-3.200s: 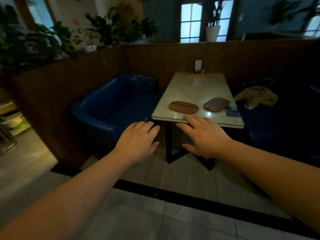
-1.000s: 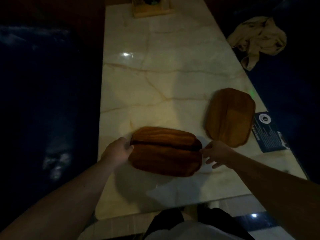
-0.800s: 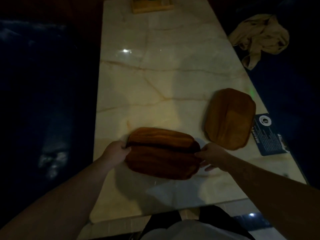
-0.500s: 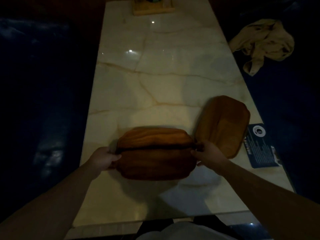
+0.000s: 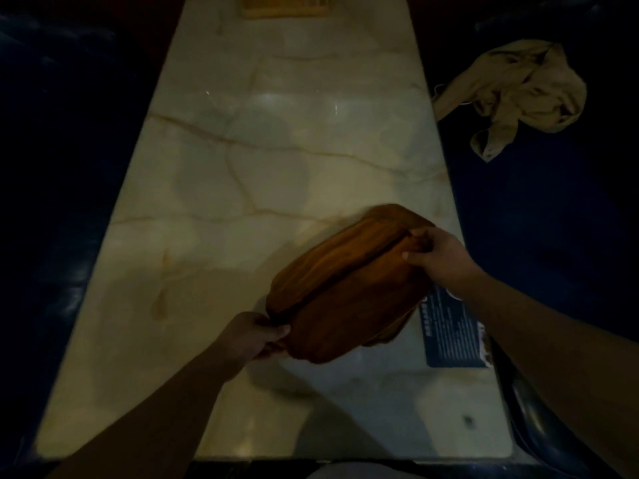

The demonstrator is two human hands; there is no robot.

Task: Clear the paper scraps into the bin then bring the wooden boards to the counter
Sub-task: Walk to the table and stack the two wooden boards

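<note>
A brown wooden board [image 5: 345, 292] is held at both ends over the marble table [image 5: 242, 167], turned on a diagonal. My left hand [image 5: 252, 335] grips its near left end. My right hand [image 5: 437, 255] grips its far right end. This board covers most of a second wooden board [image 5: 389, 335], of which only edges show at the top right and lower right. I cannot tell whether the two boards touch. No paper scraps and no bin are in view.
A dark blue card [image 5: 453, 335] lies by the table's right edge, partly under my right forearm. A wooden holder [image 5: 283, 8] stands at the far end. A crumpled beige cloth [image 5: 518, 95] lies on the dark blue seat to the right. Another dark seat flanks the left.
I reached the table and took the near board by both ends. It has since moved right and rotated, and now sits over the second board.
</note>
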